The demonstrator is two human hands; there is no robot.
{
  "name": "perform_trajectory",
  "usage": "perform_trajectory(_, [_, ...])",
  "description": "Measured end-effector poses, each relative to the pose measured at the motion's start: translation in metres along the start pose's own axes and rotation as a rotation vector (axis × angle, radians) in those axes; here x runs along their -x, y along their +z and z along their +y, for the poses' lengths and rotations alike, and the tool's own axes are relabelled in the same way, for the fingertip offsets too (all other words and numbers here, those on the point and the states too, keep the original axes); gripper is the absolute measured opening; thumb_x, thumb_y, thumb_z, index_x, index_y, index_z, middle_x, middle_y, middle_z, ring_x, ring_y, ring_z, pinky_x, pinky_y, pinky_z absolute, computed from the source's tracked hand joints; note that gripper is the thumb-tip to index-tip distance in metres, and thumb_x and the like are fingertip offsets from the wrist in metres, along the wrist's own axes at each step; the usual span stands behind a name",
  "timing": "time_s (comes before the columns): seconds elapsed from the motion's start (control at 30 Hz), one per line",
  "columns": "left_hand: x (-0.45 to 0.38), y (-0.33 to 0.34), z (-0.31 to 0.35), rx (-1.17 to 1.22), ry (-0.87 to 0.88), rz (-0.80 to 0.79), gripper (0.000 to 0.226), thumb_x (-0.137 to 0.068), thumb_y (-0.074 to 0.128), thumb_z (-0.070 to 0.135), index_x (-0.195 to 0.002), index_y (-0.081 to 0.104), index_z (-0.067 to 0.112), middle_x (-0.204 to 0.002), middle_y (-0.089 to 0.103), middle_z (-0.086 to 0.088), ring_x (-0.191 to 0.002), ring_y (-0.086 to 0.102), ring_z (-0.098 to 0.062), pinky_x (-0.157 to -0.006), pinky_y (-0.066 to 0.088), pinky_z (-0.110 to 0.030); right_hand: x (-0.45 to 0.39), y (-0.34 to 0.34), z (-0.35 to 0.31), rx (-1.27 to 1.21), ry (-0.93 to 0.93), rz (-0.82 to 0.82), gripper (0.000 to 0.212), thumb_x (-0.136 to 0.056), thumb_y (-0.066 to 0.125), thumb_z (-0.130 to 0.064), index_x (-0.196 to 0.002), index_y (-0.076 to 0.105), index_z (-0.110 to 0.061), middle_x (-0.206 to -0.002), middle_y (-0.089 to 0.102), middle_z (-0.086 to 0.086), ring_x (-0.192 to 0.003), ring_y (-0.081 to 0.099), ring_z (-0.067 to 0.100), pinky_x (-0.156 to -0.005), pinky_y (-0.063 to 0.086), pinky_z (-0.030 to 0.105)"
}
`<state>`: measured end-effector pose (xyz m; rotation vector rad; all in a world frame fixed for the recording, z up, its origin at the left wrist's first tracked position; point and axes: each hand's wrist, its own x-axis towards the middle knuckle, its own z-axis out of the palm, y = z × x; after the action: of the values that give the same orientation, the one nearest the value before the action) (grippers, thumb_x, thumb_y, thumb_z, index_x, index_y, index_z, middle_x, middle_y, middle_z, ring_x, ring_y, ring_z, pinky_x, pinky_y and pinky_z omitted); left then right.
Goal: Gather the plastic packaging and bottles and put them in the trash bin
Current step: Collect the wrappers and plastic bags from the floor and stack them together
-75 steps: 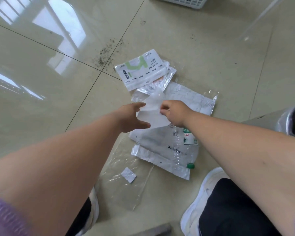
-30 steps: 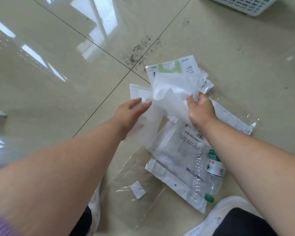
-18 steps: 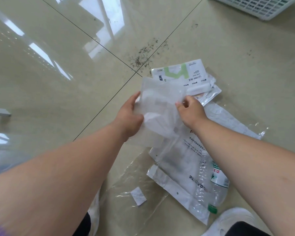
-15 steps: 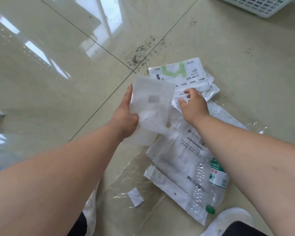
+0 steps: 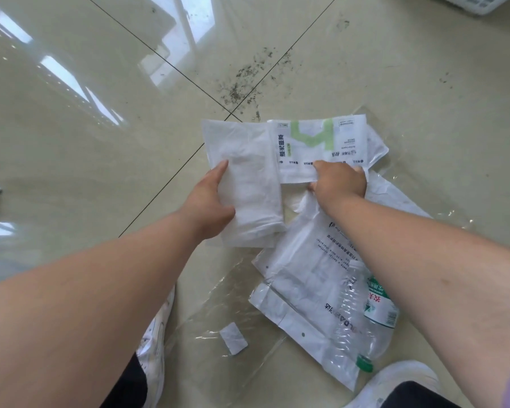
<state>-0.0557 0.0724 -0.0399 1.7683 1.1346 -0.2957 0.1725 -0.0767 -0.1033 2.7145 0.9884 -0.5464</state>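
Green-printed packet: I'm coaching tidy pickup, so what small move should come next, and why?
Probably lift the green-printed packet onto the white bag held by the left hand: the right hand already pinches its near edge.

glossy tiled floor [image 5: 71, 142], dirt specks [image 5: 245, 83], white shoes [image 5: 156, 328]

Glossy beige floor tiles [image 5: 71, 136] mirror window light at ten o'clock, with dark grit [image 5: 245, 83] at twelve.
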Motion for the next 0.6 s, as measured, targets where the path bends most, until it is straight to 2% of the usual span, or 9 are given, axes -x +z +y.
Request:
perform_trajectory(0.07, [0.001, -0.002, 0.002, 0.014, 0.004, 0.004, 0.099, -0.09, 0.061, -0.004, -0.176, 0.025, 0.03, -0.176, 0.037, -0.001, -0.158, 0.042, -0.024, -0.128, 0.039, -0.04, 0.008, 0.006, 0.001, -0.047, 0.001, 0.007, 0.016, -0.098, 0.059, -0.036, -0.1, 0.07, -0.025, -0.104, 0.072, 0.003, -0.114, 0.057, 0.029, -0.09, 0.039, 0.039])
perform_trajectory(0.17, [0.002, -0.005, 0.002, 0.023, 0.004, 0.01, 0.097, -0.091, 0.059, -0.004, -0.175, 0.026, 0.032, -0.176, 0.037, -0.001, -0.157, 0.043, -0.023, -0.128, 0.038, -0.037, 0.018, 0.015, 0.005, -0.243, 0.051, -0.018, 0.019, -0.101, 0.059, -0.029, -0.096, 0.076, -0.022, -0.106, 0.066, 0.002, -0.119, 0.051, 0.027, -0.081, 0.04, 0.034])
perform_trajectory(0.27, [0.005, -0.006, 0.0, 0.033, 0.006, 0.028, 0.096, -0.091, 0.059, -0.002, -0.175, 0.027, 0.033, -0.175, 0.039, -0.001, -0.156, 0.045, -0.025, -0.128, 0.039, -0.038, 0.026, 0.016, 0.01, -0.429, 0.14, -0.011, 0.013, -0.098, 0.065, -0.031, -0.091, 0.072, -0.023, -0.105, 0.059, 0.0, -0.116, 0.053, 0.026, -0.083, 0.047, 0.036])
perform_trajectory(0.33, [0.01, -0.006, -0.001, 0.046, 0.002, 0.039, 0.095, -0.092, 0.059, -0.001, -0.175, 0.028, 0.034, -0.175, 0.038, 0.0, -0.156, 0.045, -0.024, -0.128, 0.039, -0.037, 0.033, 0.013, 0.012, -0.521, 0.18, 0.002, 0.016, -0.094, 0.069, -0.034, -0.085, 0.066, -0.022, -0.105, 0.058, 0.0, -0.109, 0.057, 0.027, -0.086, 0.052, 0.04])
perform_trajectory(0.43, [0.016, -0.008, -0.001, 0.061, 0.007, 0.071, 0.095, -0.092, 0.059, -0.002, -0.175, 0.028, 0.032, -0.176, 0.038, 0.0, -0.157, 0.044, -0.024, -0.128, 0.038, -0.037, 0.047, 0.006, 0.012, -0.512, 0.175, 0.028, 0.021, -0.091, 0.073, -0.036, -0.08, 0.063, -0.021, -0.106, 0.057, 0.002, -0.108, 0.055, 0.026, -0.091, 0.05, 0.042])
perform_trajectory(0.5, [0.019, -0.009, 0.0, 0.069, 0.006, 0.105, 0.094, -0.091, 0.058, -0.003, -0.175, 0.028, 0.03, -0.175, 0.039, -0.001, -0.157, 0.044, -0.025, -0.129, 0.038, -0.038, 0.056, 0.002, 0.014, -0.478, 0.183, 0.042, 0.016, -0.091, 0.071, -0.026, -0.081, 0.059, -0.021, -0.105, 0.06, 0.004, -0.105, 0.057, 0.03, -0.093, 0.05, 0.042])
perform_trajectory(0.53, [0.02, -0.009, 0.001, 0.073, 0.006, 0.12, 0.094, -0.091, 0.057, -0.003, -0.175, 0.028, 0.031, -0.175, 0.04, -0.001, -0.156, 0.045, -0.025, -0.128, 0.039, -0.039, 0.06, -0.001, 0.017, -0.504, 0.215, 0.039, 0.01, -0.09, 0.066, -0.018, -0.085, 0.058, -0.021, -0.103, 0.062, 0.005, -0.101, 0.06, 0.032, -0.088, 0.051, 0.041])
perform_trajectory(0.57, [0.022, -0.009, 0.003, 0.077, 0.004, 0.127, 0.095, -0.091, 0.056, -0.003, -0.175, 0.028, 0.032, -0.174, 0.041, -0.001, -0.154, 0.047, -0.025, -0.127, 0.041, -0.04, 0.064, -0.003, 0.021, -0.548, 0.255, 0.032, 0.011, -0.088, 0.06, -0.01, -0.093, 0.057, -0.02, -0.1, 0.063, 0.005, -0.097, 0.061, 0.033, -0.082, 0.051, 0.038])
perform_trajectory(0.6, [0.024, -0.009, 0.005, 0.082, 0.006, 0.129, 0.095, -0.091, 0.056, -0.003, -0.174, 0.028, 0.033, -0.173, 0.042, -0.001, -0.152, 0.049, -0.025, -0.125, 0.044, -0.041, 0.068, -0.006, 0.023, -0.592, 0.293, 0.03, 0.022, -0.087, 0.058, -0.006, -0.105, 0.057, -0.019, -0.101, 0.063, 0.004, -0.095, 0.061, 0.032, -0.079, 0.049, 0.034])
